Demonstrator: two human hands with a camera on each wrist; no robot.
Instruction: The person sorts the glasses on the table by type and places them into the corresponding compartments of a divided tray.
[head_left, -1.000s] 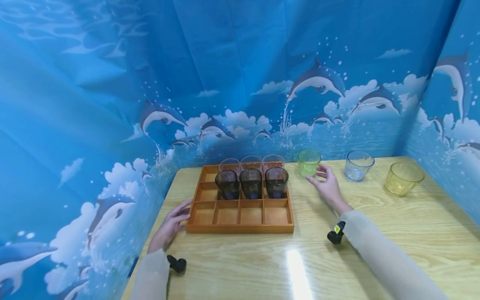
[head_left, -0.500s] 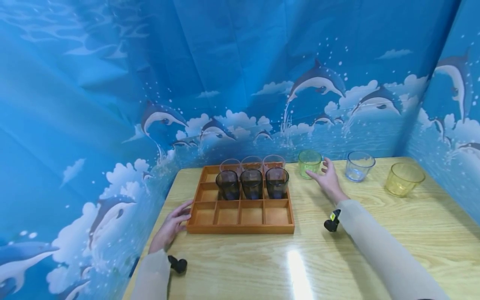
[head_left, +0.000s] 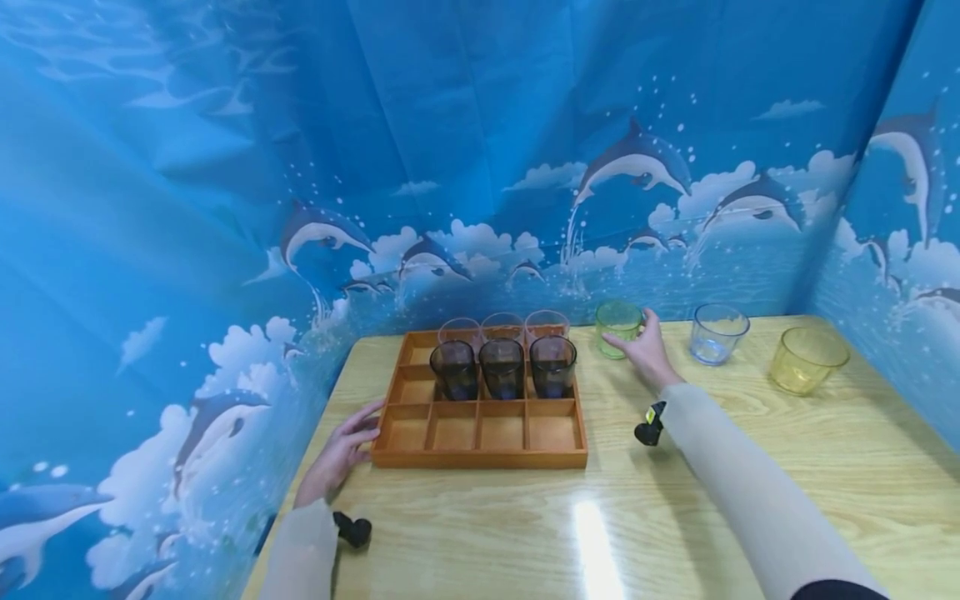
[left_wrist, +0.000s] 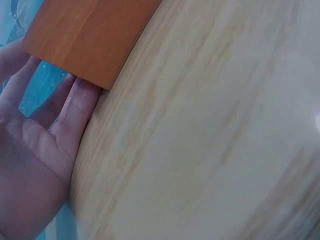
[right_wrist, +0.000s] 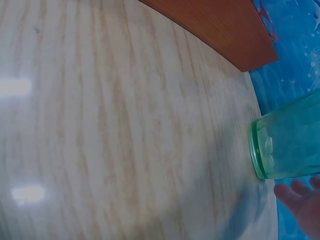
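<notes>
A green glass (head_left: pixel 617 325) stands on the table right of the wooden compartment tray (head_left: pixel 480 458). My right hand (head_left: pixel 647 350) is at its right side, thumb across the front and fingers by the far right. In the right wrist view, the fingertips (right_wrist: pixel 292 192) lie close beside the green glass (right_wrist: pixel 290 142); firm contact is not plain. My left hand (head_left: pixel 341 454) rests its extended fingers against the tray's left side, as the left wrist view of the tray (left_wrist: pixel 90 42) also shows. Three dark glasses (head_left: pixel 502 371) fill part of the middle row, with three clear pinkish glasses (head_left: pixel 503 323) behind.
A blue glass (head_left: pixel 717 335) and a wider yellow glass (head_left: pixel 808 360) stand farther right on the wooden table (head_left: pixel 480 533). The tray's front row and left column hold no glasses. A dolphin-print curtain (head_left: pixel 480 150) hangs close behind the table.
My right hand has shifted slightly left and turned, its thumb moving across the front of the green glass. The glass stays in place. My left hand and the tray have not visibly moved.
</notes>
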